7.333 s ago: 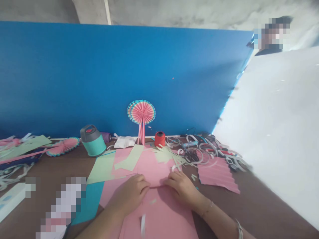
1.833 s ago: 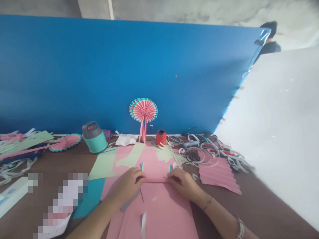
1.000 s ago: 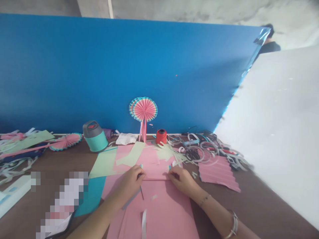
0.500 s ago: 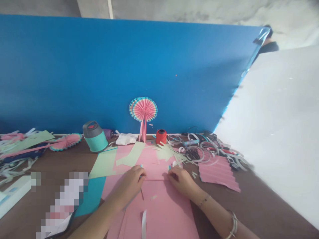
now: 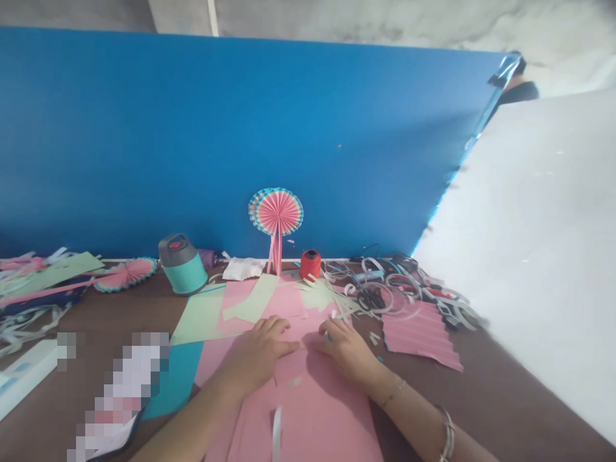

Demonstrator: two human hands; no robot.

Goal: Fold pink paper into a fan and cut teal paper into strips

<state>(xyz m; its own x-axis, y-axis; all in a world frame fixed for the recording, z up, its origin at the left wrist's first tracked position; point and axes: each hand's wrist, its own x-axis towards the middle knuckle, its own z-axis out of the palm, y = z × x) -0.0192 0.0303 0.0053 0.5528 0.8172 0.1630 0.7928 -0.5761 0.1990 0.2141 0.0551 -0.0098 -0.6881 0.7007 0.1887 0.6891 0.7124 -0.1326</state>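
A large pink paper sheet (image 5: 312, 417) lies on the brown table in front of me, its far edge folded into narrow pleats. My left hand (image 5: 260, 353) rests flat on that folded edge, fingers stretched out to the right. My right hand (image 5: 344, 350) is at the right end of the fold, fingers bent with the tips pressed on the paper next to a small teal bit. The two hands almost touch over the fold. A white paper strip (image 5: 276, 439) lies on the sheet near me.
A pleated pink piece (image 5: 421, 333), scissors (image 5: 369, 299) and curled strips lie right. Behind stand a red thread spool (image 5: 310, 264), a pink paper fan (image 5: 276, 212), a teal bottle (image 5: 181, 264). Green paper (image 5: 202, 316) and teal paper (image 5: 176, 378) lie left. Blue board (image 5: 192, 141) and white board (image 5: 529, 244) enclose the table.
My left hand has gone from pinching the fold's left end to lying flat across it, sliding right. The right hand stays at the right end; the fold is pressed down.
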